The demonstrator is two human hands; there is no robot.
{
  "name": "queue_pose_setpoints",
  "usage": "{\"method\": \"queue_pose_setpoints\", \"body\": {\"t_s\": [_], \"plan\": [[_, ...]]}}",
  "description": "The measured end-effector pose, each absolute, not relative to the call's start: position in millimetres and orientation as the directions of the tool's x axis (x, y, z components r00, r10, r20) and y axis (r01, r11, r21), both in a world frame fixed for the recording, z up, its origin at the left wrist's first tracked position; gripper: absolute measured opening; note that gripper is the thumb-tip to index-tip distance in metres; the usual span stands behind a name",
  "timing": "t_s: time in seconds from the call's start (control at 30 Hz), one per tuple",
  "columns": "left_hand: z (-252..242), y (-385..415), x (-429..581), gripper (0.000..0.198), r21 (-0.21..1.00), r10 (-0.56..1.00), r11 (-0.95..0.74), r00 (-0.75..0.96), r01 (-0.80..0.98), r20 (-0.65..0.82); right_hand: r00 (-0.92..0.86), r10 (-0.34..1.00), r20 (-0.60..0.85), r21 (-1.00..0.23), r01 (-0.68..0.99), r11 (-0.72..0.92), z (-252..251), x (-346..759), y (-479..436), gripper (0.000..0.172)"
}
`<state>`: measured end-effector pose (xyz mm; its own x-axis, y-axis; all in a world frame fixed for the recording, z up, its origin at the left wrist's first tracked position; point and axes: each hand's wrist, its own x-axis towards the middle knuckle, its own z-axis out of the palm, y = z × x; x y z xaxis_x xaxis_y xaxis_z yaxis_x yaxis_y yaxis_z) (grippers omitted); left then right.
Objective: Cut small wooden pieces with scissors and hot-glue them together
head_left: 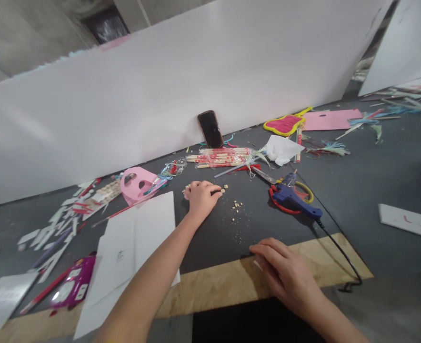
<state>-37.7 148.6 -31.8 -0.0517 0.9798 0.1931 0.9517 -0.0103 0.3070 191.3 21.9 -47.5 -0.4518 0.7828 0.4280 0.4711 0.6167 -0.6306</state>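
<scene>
My left hand point(202, 196) is palm down on the dark tabletop, fingers bent together over a spot where small beige pieces point(225, 187) peek out. What lies under its fingertips is hidden. To its right, more tiny beige bits point(236, 206) and pale crumbs are scattered. My right hand point(285, 271) rests at the table's wooden front edge point(217, 288), loosely curved, with nothing visible in it. Beyond it, a blue glue gun point(296, 197) lies over red-and-yellow-handled scissors point(270, 177).
White sheets point(139, 238) lie under my left forearm. A phone point(210, 128) leans on the white partition point(182, 85) behind bagged sticks point(221, 157). A pink mask-like cutout point(137, 183), a purple device point(74, 282) and a white tissue point(282, 148) surround the work spot. The glue gun's cord point(342, 252) trails rightward.
</scene>
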Motion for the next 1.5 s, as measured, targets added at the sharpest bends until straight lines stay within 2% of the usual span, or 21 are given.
{"method": "queue_pose_setpoints", "body": {"t_s": [0.4,0.5,0.57,0.67,0.73,0.83,0.93,1.03,1.13,1.23,1.3,1.5], "plan": [[-27,153,-31,0.012,0.280,0.982,0.040,-0.090,0.959,0.166,-0.447,0.796,0.409,-0.648,0.472,0.597,-48,192,21,0.029],[-20,140,-30,0.027,0.280,0.978,0.015,-0.072,0.960,0.194,-0.446,0.794,0.413,-0.650,0.467,0.599,-48,192,21,0.029],[-17,128,-28,0.035,0.262,0.979,-0.051,-0.003,0.964,0.203,-0.447,0.792,0.416,-0.650,0.463,0.603,-49,192,21,0.029],[-18,115,-20,0.031,0.222,0.972,-0.205,0.172,0.953,0.158,-0.449,0.787,0.423,-0.642,0.464,0.610,-50,191,22,0.029],[-23,114,-13,0.037,0.211,0.953,-0.294,0.269,0.932,0.138,-0.455,0.783,0.425,-0.635,0.467,0.616,-49,191,22,0.029],[-30,119,-7,0.046,0.233,0.901,-0.434,0.417,0.870,0.123,-0.459,0.780,0.425,-0.627,0.472,0.620,-49,191,22,0.028],[-31,120,-5,0.044,0.274,0.857,-0.513,0.500,0.813,0.124,-0.454,0.785,0.422,-0.626,0.480,0.615,-50,192,21,0.027],[-27,111,-10,0.042,0.354,0.865,-0.494,0.491,0.794,0.104,-0.466,0.788,0.403,-0.630,0.484,0.608,-51,192,20,0.029],[-21,101,-17,0.037,0.427,0.913,-0.402,0.392,0.810,0.117,-0.472,0.789,0.393,-0.635,0.481,0.604,-51,191,21,0.030],[-19,94,-22,0.025,0.399,0.950,-0.312,0.286,0.862,0.126,-0.480,0.782,0.398,-0.636,0.470,0.612,-51,192,21,0.031],[-19,92,-22,0.018,0.358,0.956,-0.293,0.277,0.887,0.097,-0.482,0.777,0.404,-0.631,0.469,0.618,-51,192,21,0.030],[-20,89,-13,0.016,0.316,0.962,-0.264,0.272,0.911,0.018,-0.485,0.780,0.395,-0.627,0.479,0.615,-52,191,21,0.029]]}}
